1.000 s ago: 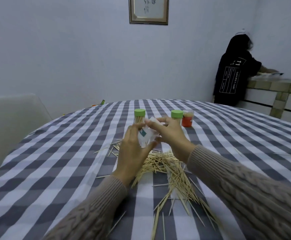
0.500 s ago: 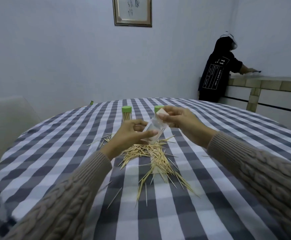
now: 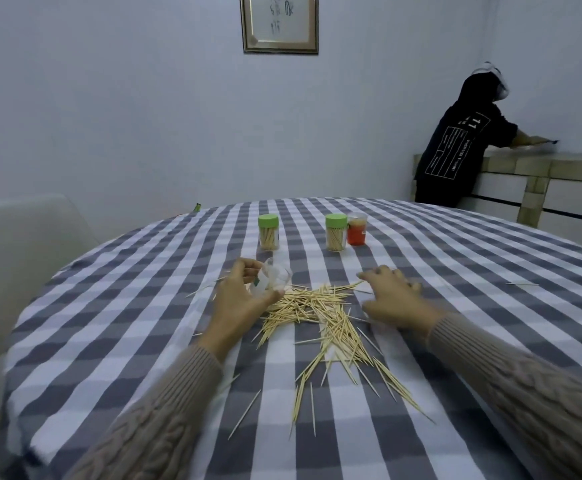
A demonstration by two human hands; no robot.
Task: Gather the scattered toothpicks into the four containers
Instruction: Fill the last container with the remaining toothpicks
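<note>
Grey-white checked tablecloth (image 3: 109, 341), pale walls; scattered wooden toothpicks (image 3: 317, 313) mid-frame between my left hand (image 3: 244, 299) gripping clear plastic container (image 3: 274, 277) and relaxed right hand (image 3: 395, 299).

Two green-lidded jars (image 3: 268, 232) (image 3: 336, 232), one orange container (image 3: 357, 230), one clear container (image 3: 272, 278); toothpicks (image 3: 313, 306) too many to count.
</note>
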